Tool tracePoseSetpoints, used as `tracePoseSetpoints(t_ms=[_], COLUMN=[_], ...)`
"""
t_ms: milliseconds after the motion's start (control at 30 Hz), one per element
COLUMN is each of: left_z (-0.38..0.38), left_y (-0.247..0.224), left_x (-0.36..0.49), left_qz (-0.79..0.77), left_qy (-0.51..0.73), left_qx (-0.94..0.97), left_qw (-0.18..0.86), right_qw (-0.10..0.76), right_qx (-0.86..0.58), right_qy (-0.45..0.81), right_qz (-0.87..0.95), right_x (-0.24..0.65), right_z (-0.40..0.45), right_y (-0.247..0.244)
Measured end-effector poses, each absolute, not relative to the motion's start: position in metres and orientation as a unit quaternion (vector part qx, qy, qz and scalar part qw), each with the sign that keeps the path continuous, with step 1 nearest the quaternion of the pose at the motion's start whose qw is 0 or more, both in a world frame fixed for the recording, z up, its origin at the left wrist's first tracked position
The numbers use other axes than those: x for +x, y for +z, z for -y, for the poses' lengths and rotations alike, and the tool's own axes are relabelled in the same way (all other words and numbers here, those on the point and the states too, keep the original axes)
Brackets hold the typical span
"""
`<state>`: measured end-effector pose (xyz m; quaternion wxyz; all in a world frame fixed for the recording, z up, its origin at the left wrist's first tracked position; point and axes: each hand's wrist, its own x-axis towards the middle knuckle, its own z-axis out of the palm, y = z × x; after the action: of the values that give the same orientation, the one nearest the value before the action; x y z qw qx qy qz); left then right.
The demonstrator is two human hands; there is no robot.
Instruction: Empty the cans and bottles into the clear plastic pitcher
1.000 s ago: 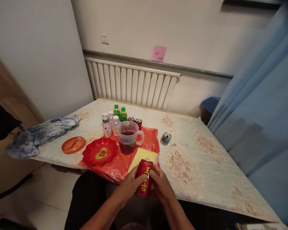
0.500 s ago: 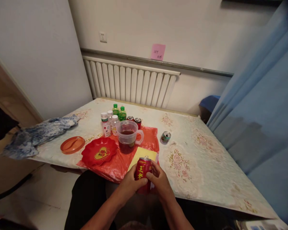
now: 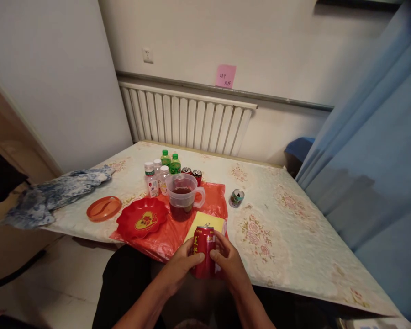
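Note:
A red can with yellow characters (image 3: pixel 205 249) stands upright between my two hands at the table's front edge. My left hand (image 3: pixel 182 265) wraps its left side, thumb across the front. On the right side my right hand (image 3: pixel 230 260) grips it, thumb also on the front. Just behind the can lies a yellow sheet (image 3: pixel 209 220) on a red plastic sheet (image 3: pixel 216 196). A clear jug of dark liquid (image 3: pixel 181 196) stands behind that, its handle to the right. To the jug's left is a red scalloped plate (image 3: pixel 132 219).
White-capped bottles (image 3: pixel 152 183), green-capped bottles (image 3: pixel 175 164) and two dark red cans (image 3: pixel 197 177) stand behind the jug. A small open can (image 3: pixel 237 197) is to the right. An orange lid (image 3: pixel 104 209) and blue-white cloth (image 3: pixel 65 187) lie left.
The can has been turned between my hands, so its yellow characters now face further left. My left thumb has shifted slightly left along the can.

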<state>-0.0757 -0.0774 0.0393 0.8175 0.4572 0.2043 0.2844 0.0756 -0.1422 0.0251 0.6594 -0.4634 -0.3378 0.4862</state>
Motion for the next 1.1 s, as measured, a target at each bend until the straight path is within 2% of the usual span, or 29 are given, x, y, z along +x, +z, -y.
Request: tracePoseSetpoints(t_ms=[333, 1100], left_z=[0.077, 0.076], left_y=[0.042, 0.04], left_x=[-0.077, -0.078], left_qz=[-0.176, -0.174], left_qy=[0.258, 0.254], left_qx=[0.402, 0.386], left_qw=[0.861, 0.869], right_qw=[0.632, 0.615], right_qx=[-0.544, -0.559], right_qy=[0.433, 0.427], right_qz=[0.342, 0.356], right_x=[0.066, 0.066], right_z=[0.143, 0.142], right_y=[0.044, 0.037])
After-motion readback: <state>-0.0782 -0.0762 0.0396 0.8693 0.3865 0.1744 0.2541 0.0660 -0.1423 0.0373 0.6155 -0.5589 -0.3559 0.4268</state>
